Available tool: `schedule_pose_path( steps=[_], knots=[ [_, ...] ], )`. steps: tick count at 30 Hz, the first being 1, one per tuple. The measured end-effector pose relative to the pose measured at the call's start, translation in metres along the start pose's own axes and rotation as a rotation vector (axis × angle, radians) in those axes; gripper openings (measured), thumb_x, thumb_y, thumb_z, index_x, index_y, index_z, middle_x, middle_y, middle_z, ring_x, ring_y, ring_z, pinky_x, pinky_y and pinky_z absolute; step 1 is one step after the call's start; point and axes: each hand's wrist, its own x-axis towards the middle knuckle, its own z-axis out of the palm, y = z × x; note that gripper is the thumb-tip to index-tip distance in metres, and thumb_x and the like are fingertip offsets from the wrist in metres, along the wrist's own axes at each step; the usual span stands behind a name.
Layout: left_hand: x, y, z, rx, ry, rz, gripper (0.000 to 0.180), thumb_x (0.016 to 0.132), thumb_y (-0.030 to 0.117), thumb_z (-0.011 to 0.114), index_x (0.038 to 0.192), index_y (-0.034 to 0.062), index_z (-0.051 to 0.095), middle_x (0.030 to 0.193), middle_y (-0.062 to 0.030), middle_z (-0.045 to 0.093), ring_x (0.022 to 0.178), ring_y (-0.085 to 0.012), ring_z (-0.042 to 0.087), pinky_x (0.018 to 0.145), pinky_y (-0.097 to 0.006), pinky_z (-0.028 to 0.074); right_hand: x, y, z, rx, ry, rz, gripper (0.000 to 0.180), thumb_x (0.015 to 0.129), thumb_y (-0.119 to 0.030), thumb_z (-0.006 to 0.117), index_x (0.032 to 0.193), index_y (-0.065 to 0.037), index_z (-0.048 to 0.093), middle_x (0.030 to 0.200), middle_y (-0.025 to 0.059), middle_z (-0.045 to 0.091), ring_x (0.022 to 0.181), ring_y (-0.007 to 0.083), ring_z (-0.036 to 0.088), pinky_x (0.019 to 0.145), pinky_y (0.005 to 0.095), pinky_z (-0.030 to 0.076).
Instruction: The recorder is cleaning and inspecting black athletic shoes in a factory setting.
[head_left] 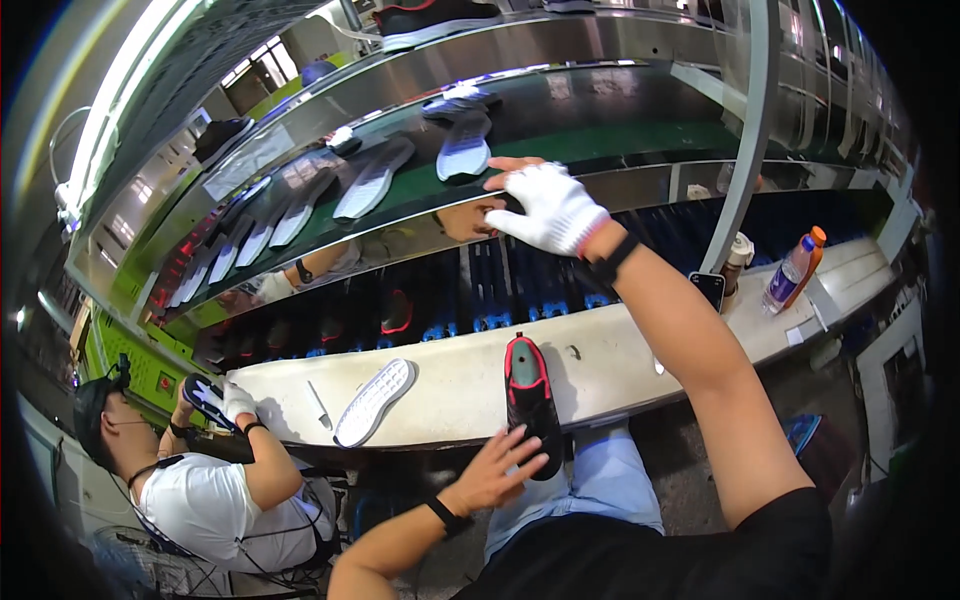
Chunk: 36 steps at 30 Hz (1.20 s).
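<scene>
Shoe (530, 392), black with a red collar, lies on the pale surface (610, 365) with one end past the near edge; its long axis runs near to far, though I cannot tell toe from heel. At far left a co-worker (215, 500) in a white shirt holds another shoe (200, 393) in gloved hands; a pen (319, 405) and a white sole (374, 401), tread up, lie on the surface between that person and the black shoe. Left hand (497, 467), bare, is spread open with fingertips touching the shoe's near end, gripping nothing; right hand (548, 208), in a white glove, reaches up to the belt's (620, 125) edge just beside a grey sole (464, 148), fingers loose and empty. Further right a phone (708, 288) and a bottle (790, 272) stand on the surface. Judged from this, the overhanging shoe could tip off the edge if the left hand nudges it; the moving belt could catch the glove.
</scene>
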Motion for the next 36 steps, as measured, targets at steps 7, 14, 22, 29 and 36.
schedule_pose_path(
  steps=[7, 14, 22, 29, 36],
  knots=[
    [0.048, -0.007, 0.006, 0.284, 0.103, 0.156, 0.049, 0.098, 0.017, 0.059, 0.146, 0.0094, 0.066, 0.160, -0.0102, 0.059, 0.149, -0.0375, 0.054, 0.127, -0.058, 0.039, 0.057, -0.012, 0.016, -0.094, -0.432, 0.194, 0.065, 0.085, -0.056, 0.073, 0.133, -0.012, 0.075, 0.136, 0.0162, 0.073, 0.132, 0.0358, 0.066, 0.114, 0.0455, 0.051],
    [0.145, 0.032, -0.094, -0.235, 0.381, -0.330, 0.062, 0.084, 0.012, 0.091, 0.140, 0.0118, 0.066, 0.125, -0.0162, 0.077, 0.108, -0.0364, 0.078, 0.091, -0.042, 0.063, -0.018, -0.006, -0.015, 0.002, 0.218, 0.139, 0.016, 0.086, -0.019, 0.080, 0.098, -0.010, 0.074, 0.105, 0.0131, 0.076, 0.110, 0.0359, 0.070, 0.097, 0.0489, 0.054],
    [0.139, 0.039, -0.132, 0.008, 0.237, -0.380, 0.074, 0.078, 0.016, 0.094, 0.146, 0.0101, 0.066, 0.122, -0.0138, 0.069, 0.109, -0.0385, 0.065, 0.095, -0.045, 0.056, -0.189, -0.082, -0.104, 0.809, 0.555, 0.007, 0.046, 0.099, -0.030, 0.084, 0.126, -0.002, 0.060, 0.111, 0.0150, 0.077, 0.101, 0.0269, 0.075, 0.089, 0.0395, 0.062],
    [0.121, 0.050, -0.105, -0.305, 0.397, -0.593, 0.056, 0.087, 0.005, 0.088, 0.137, 0.0070, 0.065, 0.127, -0.0160, 0.080, 0.060, -0.0118, 0.063, 0.057, -0.025, 0.050, -0.250, -0.161, -0.090, 1.031, 0.173, 0.652, 0.052, 0.107, -0.048, 0.072, 0.111, 0.005, 0.072, 0.135, 0.0323, 0.072, 0.116, 0.0275, 0.076, 0.099, 0.0374, 0.059],
    [0.104, 0.079, -0.083, -0.520, 0.550, -0.449, 0.024, 0.091, 0.011, 0.086, 0.106, -0.0012, 0.072, 0.136, -0.0267, 0.075, 0.082, -0.0243, 0.081, 0.074, -0.029, 0.063, -0.266, -0.171, -0.065, 0.962, 0.173, 0.492, 0.038, 0.101, -0.039, 0.082, 0.112, -0.003, 0.071, 0.155, 0.0389, 0.056, 0.132, 0.0384, 0.070, 0.106, 0.0447, 0.056]
  ],
)
